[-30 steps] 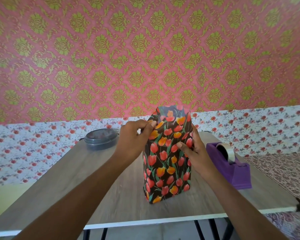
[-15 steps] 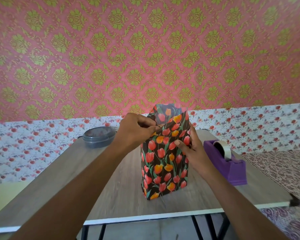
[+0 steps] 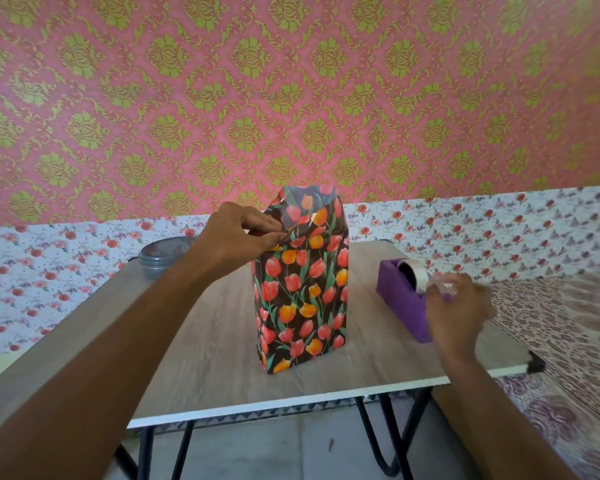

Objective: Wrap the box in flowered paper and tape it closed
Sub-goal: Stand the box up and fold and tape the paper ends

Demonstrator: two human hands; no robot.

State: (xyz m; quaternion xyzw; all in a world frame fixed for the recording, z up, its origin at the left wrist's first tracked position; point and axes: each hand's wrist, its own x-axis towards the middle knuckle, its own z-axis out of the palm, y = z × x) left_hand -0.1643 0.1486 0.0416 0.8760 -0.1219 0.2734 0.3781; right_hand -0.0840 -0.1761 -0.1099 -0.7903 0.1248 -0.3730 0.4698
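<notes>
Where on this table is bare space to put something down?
Bare wood: in front of the wrapped box up to the table's near edge; the strip between box and tape dispenser; the left side near the grey container, though the left forearm crosses it. Crowded: the right edge, with dispenser and right hand.

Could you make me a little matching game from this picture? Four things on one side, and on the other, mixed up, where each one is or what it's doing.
Things
1. wrapped box
2. left hand
3. right hand
4. grey round container

Descriptions
A. pinches tape at the purple dispenser
B. sits at the table's far left corner
C. stands upright, mid-table
D. pinches the folded paper at the box's top

Pairs: 1-C, 2-D, 3-A, 4-B
</notes>
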